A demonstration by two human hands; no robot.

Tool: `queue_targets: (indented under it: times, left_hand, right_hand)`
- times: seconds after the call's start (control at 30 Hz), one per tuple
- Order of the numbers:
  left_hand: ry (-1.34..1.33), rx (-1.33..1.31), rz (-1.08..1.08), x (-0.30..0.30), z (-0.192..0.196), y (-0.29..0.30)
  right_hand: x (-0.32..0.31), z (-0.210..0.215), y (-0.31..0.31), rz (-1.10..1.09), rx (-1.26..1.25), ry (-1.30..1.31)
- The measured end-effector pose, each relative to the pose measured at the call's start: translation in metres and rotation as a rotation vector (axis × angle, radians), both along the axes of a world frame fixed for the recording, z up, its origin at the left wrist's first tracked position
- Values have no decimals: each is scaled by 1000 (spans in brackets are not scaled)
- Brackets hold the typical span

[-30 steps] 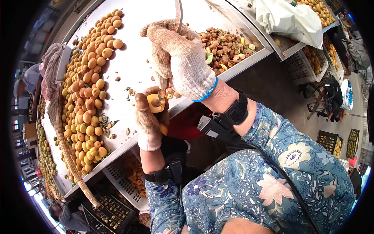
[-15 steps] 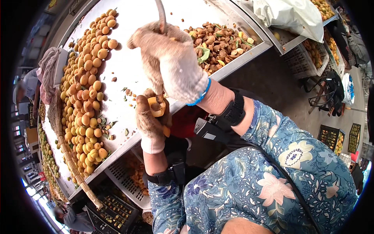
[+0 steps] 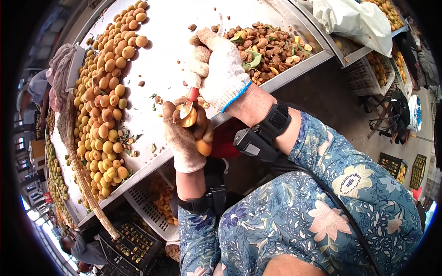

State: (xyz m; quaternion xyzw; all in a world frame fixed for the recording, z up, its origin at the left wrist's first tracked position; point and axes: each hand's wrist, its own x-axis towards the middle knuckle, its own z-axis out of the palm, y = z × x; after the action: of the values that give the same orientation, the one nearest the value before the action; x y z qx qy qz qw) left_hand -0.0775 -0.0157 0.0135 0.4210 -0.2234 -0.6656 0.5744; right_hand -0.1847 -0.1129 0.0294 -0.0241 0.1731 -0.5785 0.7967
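Observation:
My left hand (image 3: 184, 129), in a soiled pale knit glove, closes around a cut apricot (image 3: 188, 118) near the table edge. A second orange apricot piece (image 3: 203, 147) shows under its fingers. My right hand (image 3: 218, 69), in a whiter glove with a blue cuff edge, grips a red-handled knife (image 3: 192, 94). Its shiny metal tip points down and touches the cut apricot; the depth of the tip cannot be made out. Beyond the right hand, a pile of brown apricot pits (image 3: 264, 46) with some leaves lies in the table's corner.
Whole apricots (image 3: 103, 119) form a long heap on the left of the white metal-rimmed table (image 3: 161, 55). A straw broom (image 3: 85, 184) lies along the heap. Below the edge stand a white crate (image 3: 149, 207) of apricot halves and a black crate (image 3: 133, 246). A white bag (image 3: 350, 23) lies far right.
My right hand has turned and drawn back, so the knife's red handle and tip now show at the apricot. The pit seen in the cut apricot no longer shows. The view has shifted slightly.

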Motion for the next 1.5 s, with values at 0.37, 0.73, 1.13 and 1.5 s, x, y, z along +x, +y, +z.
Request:
queue_targets:
  times: [0.37,0.73,1.13,1.5]
  left_hand:
    - [-526,46,303,30,-2,-11]
    - [-1362,-20,382,150,44,55]
    - [-2167,491,35,271,28,143]
    - [-1971,359,216,244,-20,64]
  right_hand:
    - [-1,5,-9,-106,-69,335]
    - [-10,-2,-21,-74,-101,526]
    - [2,0,-8,5,-74,579]
    - [5,2,-3,87,-115,598]
